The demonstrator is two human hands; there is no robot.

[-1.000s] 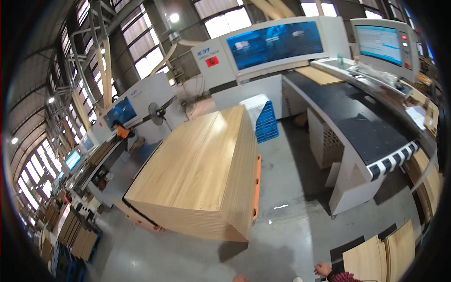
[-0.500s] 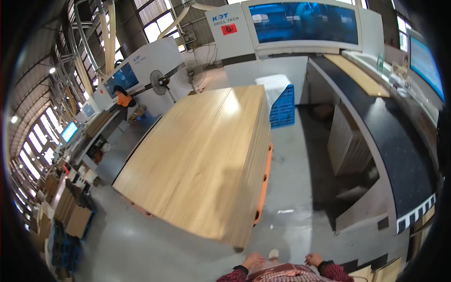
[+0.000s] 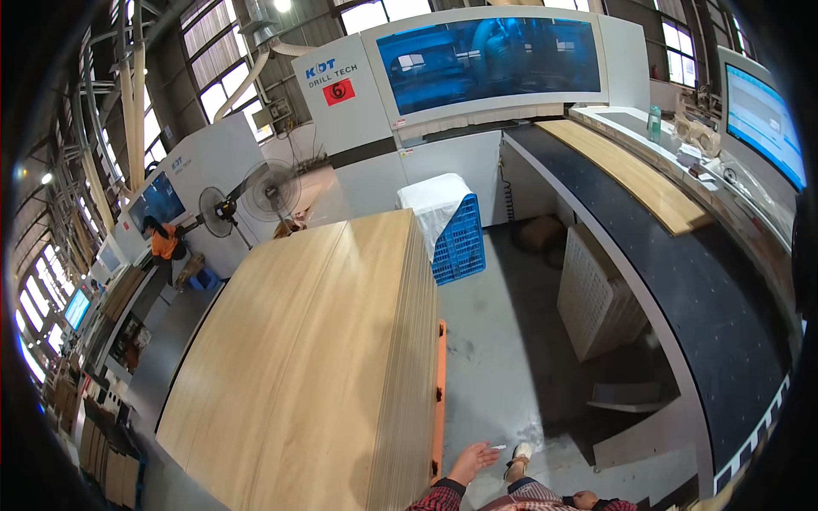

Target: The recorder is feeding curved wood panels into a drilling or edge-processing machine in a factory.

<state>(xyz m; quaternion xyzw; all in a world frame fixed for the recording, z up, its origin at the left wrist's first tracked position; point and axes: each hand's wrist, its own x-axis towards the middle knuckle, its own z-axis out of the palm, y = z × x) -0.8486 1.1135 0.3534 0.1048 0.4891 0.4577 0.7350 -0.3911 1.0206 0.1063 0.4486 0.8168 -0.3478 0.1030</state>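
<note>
- The tall stack of wooden boards (image 3: 315,375) stands just left of the left hand (image 3: 474,461).
- That hand is open, fingers spread, holding nothing, apparently approaching the stack's near corner.
- The right hand (image 3: 584,498) looks loosely curled; its grip cannot be told.
- Next, a grip on the top board's edge seems needed.
- A blue crate (image 3: 458,243) sits beyond.

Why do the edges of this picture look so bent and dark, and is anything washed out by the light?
In the head view, the fisheye lens bows straight lines such as the black machine table, and a black ring frames the picture. The windows blow out white. The stack of wooden panels is evenly lit and sharp. The left hand is open near its edge; the right hand is barely visible.
</note>
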